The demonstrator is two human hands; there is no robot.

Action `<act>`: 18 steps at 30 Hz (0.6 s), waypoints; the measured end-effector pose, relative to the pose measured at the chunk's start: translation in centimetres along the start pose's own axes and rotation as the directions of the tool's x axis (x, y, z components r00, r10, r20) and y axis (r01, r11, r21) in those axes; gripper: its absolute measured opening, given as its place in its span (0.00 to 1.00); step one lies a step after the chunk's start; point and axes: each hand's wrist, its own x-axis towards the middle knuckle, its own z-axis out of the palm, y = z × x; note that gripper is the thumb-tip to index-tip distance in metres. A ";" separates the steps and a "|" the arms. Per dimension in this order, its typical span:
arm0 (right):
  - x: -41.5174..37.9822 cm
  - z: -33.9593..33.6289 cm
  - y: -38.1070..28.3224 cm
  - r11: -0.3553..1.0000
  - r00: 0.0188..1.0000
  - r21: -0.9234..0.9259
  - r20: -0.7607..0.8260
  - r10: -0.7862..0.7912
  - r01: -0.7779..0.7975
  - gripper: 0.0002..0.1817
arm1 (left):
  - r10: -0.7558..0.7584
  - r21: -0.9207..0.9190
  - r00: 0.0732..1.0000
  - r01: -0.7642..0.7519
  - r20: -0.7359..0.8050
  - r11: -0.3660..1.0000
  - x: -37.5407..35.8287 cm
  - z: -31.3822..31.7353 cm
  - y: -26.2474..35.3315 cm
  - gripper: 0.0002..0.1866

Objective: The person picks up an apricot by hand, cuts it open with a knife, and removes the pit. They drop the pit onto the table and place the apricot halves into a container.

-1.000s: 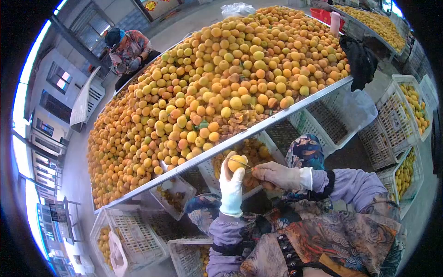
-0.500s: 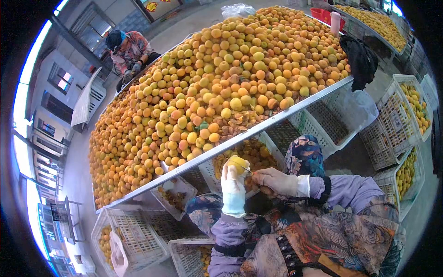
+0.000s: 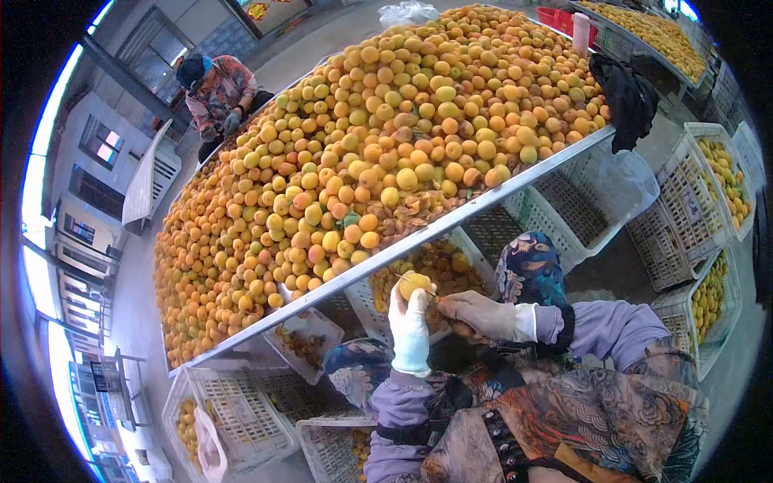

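Observation:
My left hand (image 3: 409, 326), in a white glove, holds a yellow apricot (image 3: 415, 282) with its fingers and thumb around it. My right hand (image 3: 483, 315), also gloved, is closed on a thin tool (image 3: 436, 299) whose end reaches the fruit; its exact shape is too small to tell. Both hands are just off the metal edge of a big table (image 3: 475, 207) heaped with apricots (image 3: 338, 161). Beneath them sits a crate (image 3: 366, 310) of opened apricot pieces (image 3: 439, 266).
Across the heap at the left, another person (image 3: 217, 92) bends over the table. White crates (image 3: 233, 410) stand at the lower left, more crates (image 3: 684, 209) at the right. A black cloth (image 3: 624, 101) hangs off the table's right corner beside a pink bottle (image 3: 580, 34).
Both hands stay nearly in place, with the apricot turned slightly in my left hand. The view has shifted a little, and the other person's hands have moved.

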 end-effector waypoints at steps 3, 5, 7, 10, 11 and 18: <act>0.5 0.2 0.7 0.998 1.000 0.066 0.004 -0.025 0.024 0.16 | -0.015 -0.042 1.000 0.015 -0.011 0.999 0.0 0.5 0.3 0.20; 0.6 1.2 1.5 0.993 0.994 0.056 -0.047 -0.100 0.102 0.17 | -0.061 -0.185 0.998 0.057 -0.016 0.981 0.1 0.7 0.3 0.20; 0.8 1.4 1.9 0.983 0.981 0.045 -0.092 -0.172 0.177 0.17 | -0.204 -0.185 0.979 0.203 0.016 0.961 -0.1 0.1 0.0 0.22; 0.9 1.1 1.5 0.991 0.993 0.082 -0.055 -0.100 0.105 0.18 | -0.140 -0.083 0.990 0.138 -0.019 0.987 0.5 -0.1 -0.4 0.21; 0.5 1.2 0.8 0.997 0.997 0.067 -0.063 -0.044 0.048 0.17 | -0.061 -0.010 0.998 0.061 -0.027 0.998 0.7 -0.1 -0.7 0.21; 1.6 0.8 2.2 0.967 0.971 0.086 -0.055 -0.234 0.238 0.18 | -0.061 0.137 0.997 0.065 -0.037 0.988 0.9 0.5 0.2 0.20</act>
